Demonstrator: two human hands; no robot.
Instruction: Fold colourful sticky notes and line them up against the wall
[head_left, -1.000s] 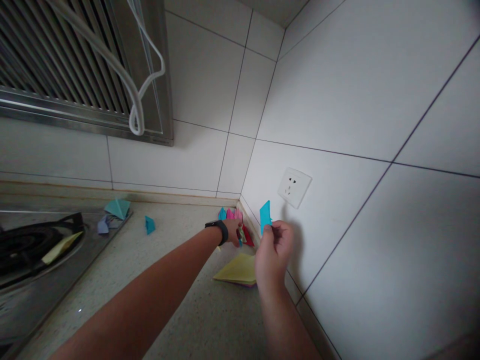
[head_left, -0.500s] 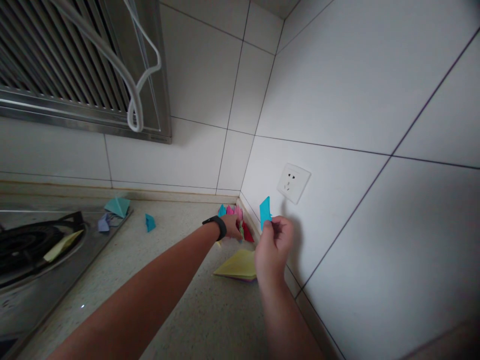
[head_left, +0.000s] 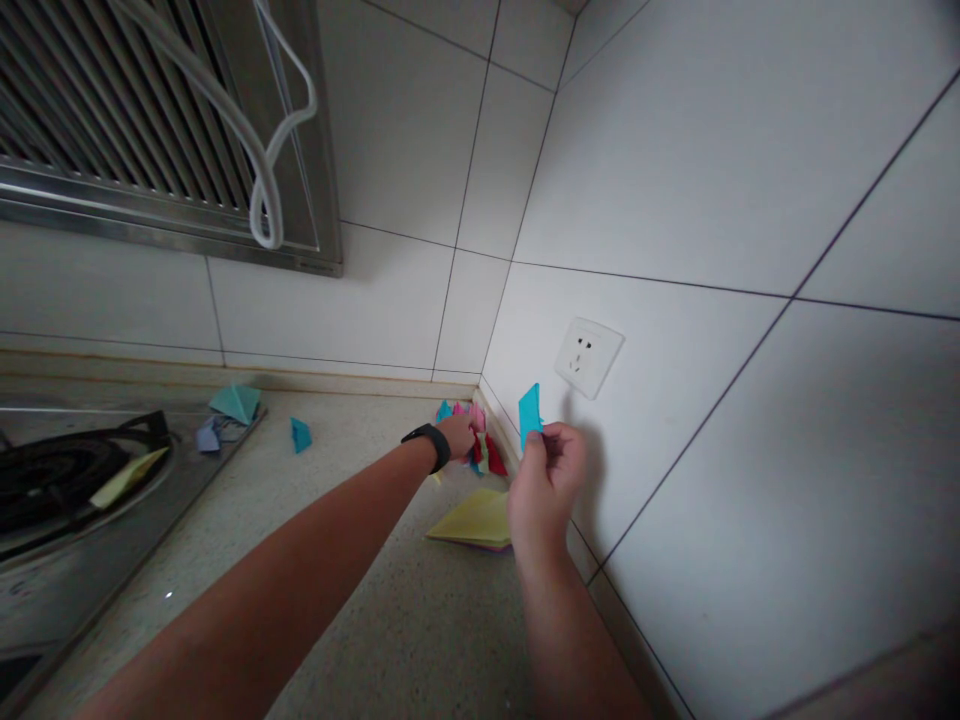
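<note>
Between the thumb and fingers of my right hand (head_left: 551,485) is a small blue folded paper piece (head_left: 529,412), raised in front of the tiled wall. My left hand (head_left: 457,437), with a black band (head_left: 435,445) on the wrist, is at a heap of folded paper pieces in the counter corner. Its fingers look drawn together, and what they hold, if anything, is hidden. Around them show a pink piece (head_left: 476,413), a blue piece (head_left: 444,410) and a red piece (head_left: 495,458). A yellow paper stack (head_left: 472,520) lies nearer, partly behind my right hand.
At left, a gas stove (head_left: 56,490) carries a yellow paper strip (head_left: 127,478). A teal folded paper (head_left: 236,403) and a lilac piece (head_left: 208,435) lie at its edge; a blue piece (head_left: 300,435) lies on the counter. A socket (head_left: 589,357) and range hood (head_left: 300,200) are above.
My left hand has pulled back slightly from the red piece, and its fingers have drawn in, uncovering more of the heap. My right hand still holds the blue piece. The view has shifted slightly.
</note>
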